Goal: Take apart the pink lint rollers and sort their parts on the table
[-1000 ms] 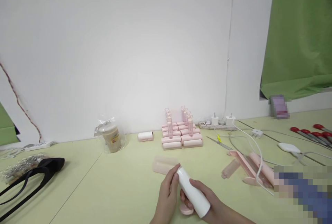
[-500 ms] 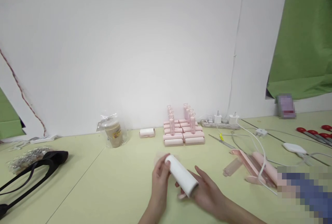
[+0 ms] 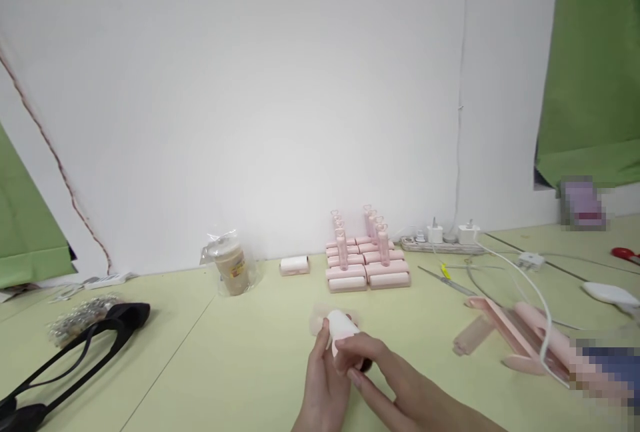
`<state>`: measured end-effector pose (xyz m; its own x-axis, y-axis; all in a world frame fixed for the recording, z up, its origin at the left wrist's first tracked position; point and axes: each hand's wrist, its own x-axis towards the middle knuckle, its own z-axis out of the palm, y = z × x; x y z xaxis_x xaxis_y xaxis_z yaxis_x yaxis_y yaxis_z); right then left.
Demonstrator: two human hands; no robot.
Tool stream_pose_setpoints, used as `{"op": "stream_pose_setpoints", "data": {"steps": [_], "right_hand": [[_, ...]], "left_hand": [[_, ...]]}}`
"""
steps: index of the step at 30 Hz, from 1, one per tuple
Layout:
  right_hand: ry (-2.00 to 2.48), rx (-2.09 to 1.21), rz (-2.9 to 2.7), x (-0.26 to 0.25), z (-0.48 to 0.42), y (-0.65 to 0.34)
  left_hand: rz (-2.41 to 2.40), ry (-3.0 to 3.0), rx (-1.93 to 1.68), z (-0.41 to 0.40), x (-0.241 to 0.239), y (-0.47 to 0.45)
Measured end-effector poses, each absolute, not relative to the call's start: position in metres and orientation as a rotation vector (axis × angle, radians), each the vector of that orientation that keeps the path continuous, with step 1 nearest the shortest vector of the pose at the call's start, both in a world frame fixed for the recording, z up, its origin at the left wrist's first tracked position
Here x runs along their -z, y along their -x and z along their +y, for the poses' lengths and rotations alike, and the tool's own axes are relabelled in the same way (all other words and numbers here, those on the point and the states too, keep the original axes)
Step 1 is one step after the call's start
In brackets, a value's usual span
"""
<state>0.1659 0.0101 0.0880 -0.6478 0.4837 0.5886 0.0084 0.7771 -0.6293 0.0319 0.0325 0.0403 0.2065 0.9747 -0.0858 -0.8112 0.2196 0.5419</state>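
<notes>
A white lint roller roll (image 3: 341,323) lies in my left hand (image 3: 326,379), whose fingers and thumb are closed around it. At the roll's near end, my right hand (image 3: 383,372) pinches a small pink part (image 3: 341,345), mostly covered by its fingers. The dark hollow end of the roll shows just under those fingers. A translucent pinkish cover (image 3: 319,319) lies on the table behind the roll, partly hidden by it. Beyond my hands stand rows of pink lint rollers (image 3: 347,272), several with upright handles.
A single roller (image 3: 295,265) and a bagged cup (image 3: 233,269) stand by the wall. Black straps (image 3: 90,332) lie at left. At right are a power strip (image 3: 440,245), scissors (image 3: 453,282), pink parts (image 3: 505,332) and a white cable (image 3: 543,299) across them.
My right hand has moved from under the roll to its near end and now pinches a pink part there. My left hand has turned and wraps the roll. The view has shifted left.
</notes>
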Motion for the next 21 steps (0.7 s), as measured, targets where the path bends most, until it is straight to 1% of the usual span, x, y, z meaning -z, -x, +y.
{"op": "stream_pose_setpoints", "data": {"steps": [5,7,13,21], "right_hand": [[0.493,-1.053,-1.962,-0.086,0.010,-0.162],[0.543,-1.120,-1.911,-0.088,0.010,-0.162],[0.599,-1.111,-1.871,-0.094,0.013,-0.166],[0.571,-1.304,-1.699,-0.086,0.023,-0.164]], "left_hand": [[0.520,-0.437,-1.320,0.032,-0.041,-0.033],[0.516,-0.433,-1.334,0.034,-0.039,-0.033],[0.539,-0.404,-1.354,0.038,-0.033,-0.033],[0.563,-0.279,-1.358,0.037,-0.035,-0.034]]}}
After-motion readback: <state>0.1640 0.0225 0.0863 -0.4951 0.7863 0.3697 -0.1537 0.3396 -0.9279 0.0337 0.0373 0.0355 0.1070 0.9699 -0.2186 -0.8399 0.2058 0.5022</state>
